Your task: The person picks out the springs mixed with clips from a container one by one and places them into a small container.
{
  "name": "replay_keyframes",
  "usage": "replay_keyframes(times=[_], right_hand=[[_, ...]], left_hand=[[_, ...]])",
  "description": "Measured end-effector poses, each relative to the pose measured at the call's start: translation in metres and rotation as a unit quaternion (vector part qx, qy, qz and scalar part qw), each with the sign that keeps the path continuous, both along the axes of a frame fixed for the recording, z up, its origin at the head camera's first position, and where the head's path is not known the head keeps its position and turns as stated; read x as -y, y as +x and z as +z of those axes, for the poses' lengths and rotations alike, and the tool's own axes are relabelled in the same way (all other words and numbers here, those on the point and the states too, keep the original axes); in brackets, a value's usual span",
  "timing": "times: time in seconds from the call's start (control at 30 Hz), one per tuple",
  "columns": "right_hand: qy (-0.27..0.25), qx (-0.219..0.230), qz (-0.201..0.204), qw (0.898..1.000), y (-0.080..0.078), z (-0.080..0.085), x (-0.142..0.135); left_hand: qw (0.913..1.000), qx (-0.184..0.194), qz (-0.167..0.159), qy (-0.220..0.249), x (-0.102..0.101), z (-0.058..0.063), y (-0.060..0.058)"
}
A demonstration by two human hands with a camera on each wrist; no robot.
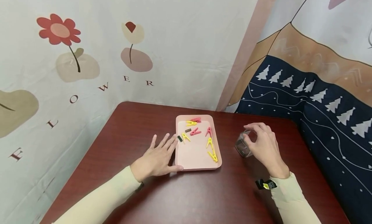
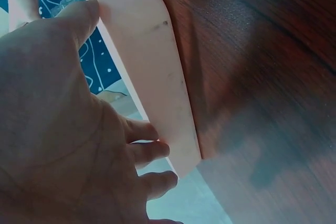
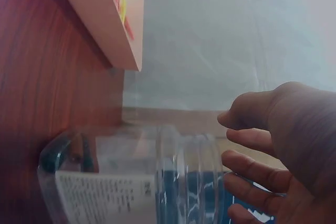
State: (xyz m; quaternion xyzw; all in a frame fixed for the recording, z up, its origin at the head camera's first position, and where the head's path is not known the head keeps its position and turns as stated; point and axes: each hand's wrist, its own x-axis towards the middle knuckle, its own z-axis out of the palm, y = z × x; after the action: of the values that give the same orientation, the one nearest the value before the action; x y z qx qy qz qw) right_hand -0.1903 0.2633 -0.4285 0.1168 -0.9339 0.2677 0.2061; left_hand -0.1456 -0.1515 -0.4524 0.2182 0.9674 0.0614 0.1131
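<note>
My left hand (image 1: 158, 159) lies with fingers spread and straight against the left side of a pink tray (image 1: 193, 157); its thumb touches the near rim. The left wrist view shows those fingertips along the tray's edge. Inside the tray are several yellow clothespins (image 1: 210, 142) and pink clothespins (image 1: 195, 131), plus a small brown piece (image 1: 188, 130) and a dark green piece (image 1: 180, 138). My right hand (image 1: 265, 149) is at the mouth of a clear jar (image 3: 110, 150), thumb and fingers apart around its rim. The jar stands upright, with dark pieces at its bottom and a printed label.
The reddish-brown table (image 1: 139, 124) carries the tray and jar. Behind it hangs a pale flower-printed cloth (image 1: 186, 56). On the right is a navy cloth (image 1: 273, 98) with white trees, close to the table's edge.
</note>
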Motion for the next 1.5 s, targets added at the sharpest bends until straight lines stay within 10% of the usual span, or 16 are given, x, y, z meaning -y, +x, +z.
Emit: replay_keyframes(times=[1.5], right_hand=[[0.050,0.118,0.138,0.982,-0.064,0.015,0.123]], left_hand=[[1.0000,0.001,-0.002,-0.004,-0.002,0.004,0.000]])
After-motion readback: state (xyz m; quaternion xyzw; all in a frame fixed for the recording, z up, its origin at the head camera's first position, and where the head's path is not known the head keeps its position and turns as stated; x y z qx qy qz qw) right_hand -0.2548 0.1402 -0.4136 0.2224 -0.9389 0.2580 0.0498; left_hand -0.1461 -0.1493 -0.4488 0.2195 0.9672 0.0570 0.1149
